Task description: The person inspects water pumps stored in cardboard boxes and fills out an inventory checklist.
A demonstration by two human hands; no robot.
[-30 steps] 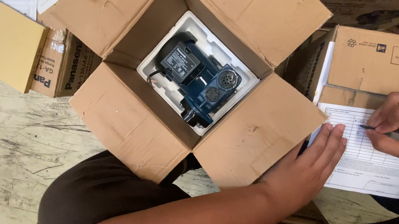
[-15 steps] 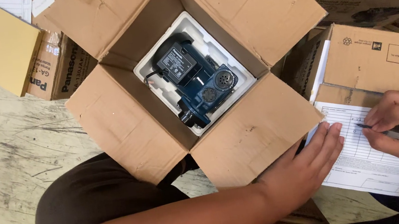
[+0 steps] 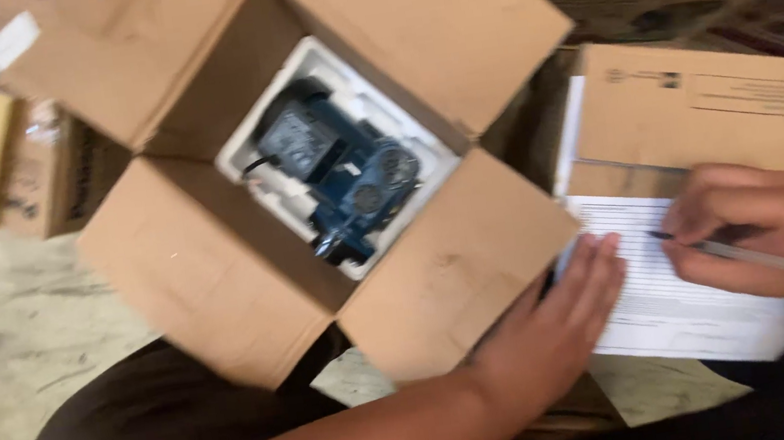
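Blurred floor (image 3: 9, 301), pen (image 3: 771, 263) cut off

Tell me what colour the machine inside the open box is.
Dark blue; the machine shows in the head view, blurred.

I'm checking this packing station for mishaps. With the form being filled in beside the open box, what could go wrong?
1. The form lies half on a closed carton, half over its edge; pen pressure there might tear or crease it, though the left hand steadies it.
2. The left forearm crosses the box's near flap; a nudge could tip the box holding the blue pump.
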